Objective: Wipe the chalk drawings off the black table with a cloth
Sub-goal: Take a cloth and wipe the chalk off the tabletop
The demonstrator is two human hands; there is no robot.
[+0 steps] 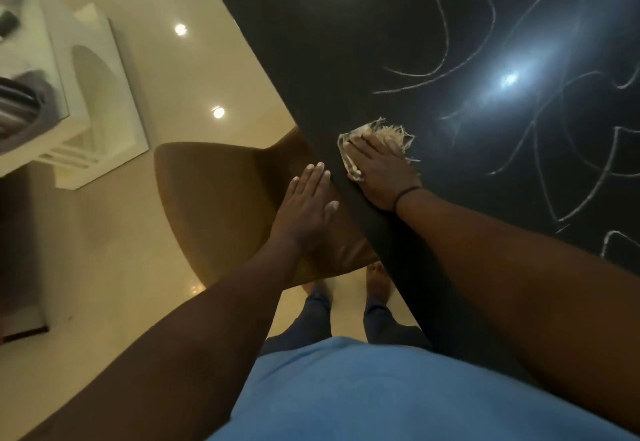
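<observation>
The black table fills the upper right of the view, with white chalk drawings looping across its right half. A frayed beige cloth lies near the table's left edge. My right hand presses flat on the cloth, fingers straight, and covers most of it. My left hand is flat with straight fingers, just off the table's edge, above a brown chair; whether it touches the edge or the chair I cannot tell.
A brown chair stands against the table's left edge, under my left hand. A white shelf unit stands at the far left on the glossy beige floor. My feet are beside the table's near edge.
</observation>
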